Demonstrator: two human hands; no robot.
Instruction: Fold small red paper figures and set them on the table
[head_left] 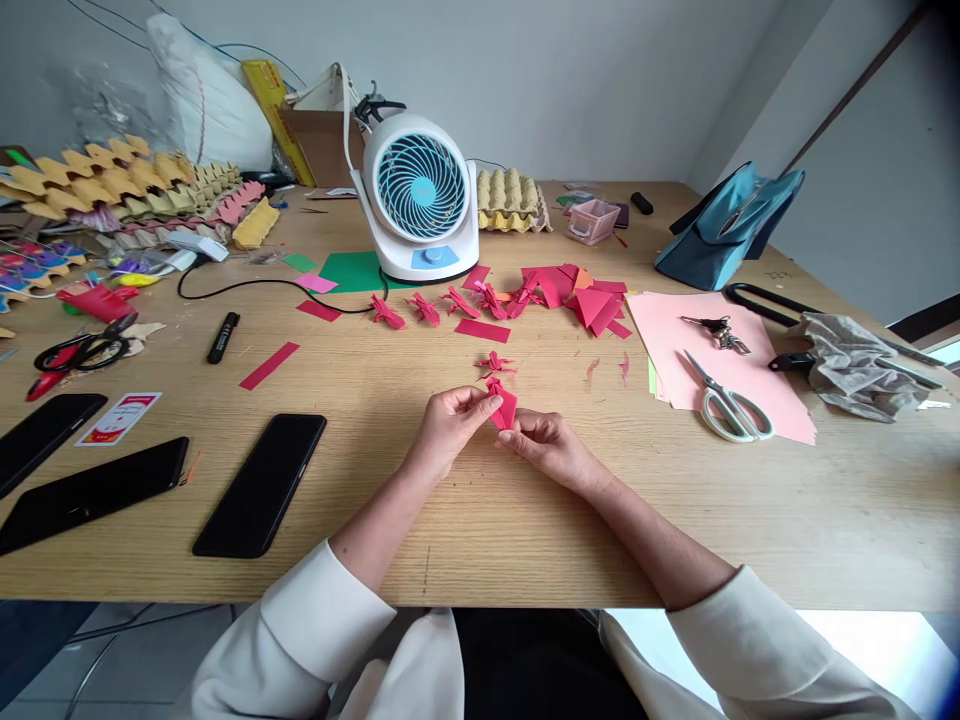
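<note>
Between my two hands is a small folded piece of red paper [504, 404], held above the wooden table [375, 480]. My left hand [454, 422] pinches its left side between thumb and fingers. At the paper's lower right edge, my right hand [551, 448] pinches with thumb and forefinger. Just beyond the hands lies a small folded red figure [495, 364]. Farther back, several similar red figures [425, 310] form a row, with a red paper strip [482, 332] in front of them. Loose red sheets [596, 305] are heaped at the row's right end.
A white fan [424, 190] stands behind the red figures. On the right, white-handled scissors [735, 412] and keys [721, 334] lie on pink sheets [667, 330], near a blue bag [727, 230]. Left are several black phones [261, 485], a marker [223, 338] and black scissors [86, 348].
</note>
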